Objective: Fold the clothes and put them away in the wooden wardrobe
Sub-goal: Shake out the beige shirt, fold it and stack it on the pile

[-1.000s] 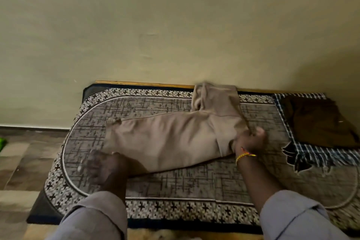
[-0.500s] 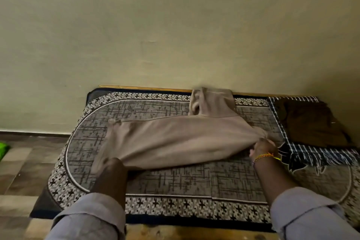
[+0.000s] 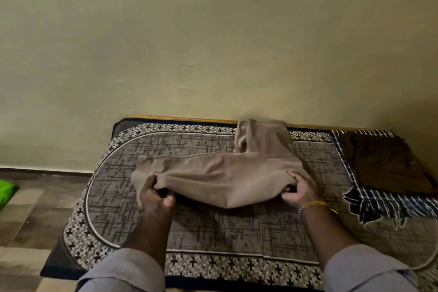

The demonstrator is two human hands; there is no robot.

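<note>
Beige trousers (image 3: 220, 173) lie across the patterned mattress (image 3: 213, 232), one part running up to the wall. My left hand (image 3: 154, 194) grips the trousers' left end, fingers curled over the cloth edge. My right hand (image 3: 298, 189), with a yellow thread band on its wrist, grips the right end the same way. The near edge of the cloth is lifted off the mattress and sags between both hands. The wooden wardrobe is out of view.
A dark brown folded garment (image 3: 384, 163) rests on a blue-and-white checked cloth (image 3: 388, 204) at the mattress's right end. The plain wall (image 3: 213, 42) rises right behind. Tiled floor (image 3: 28, 216) and a green object (image 3: 6, 191) lie at the left.
Both hands moved inward and took hold of the trousers' ends. The near edge, flat before, is now lifted. The camera tilted down a little.
</note>
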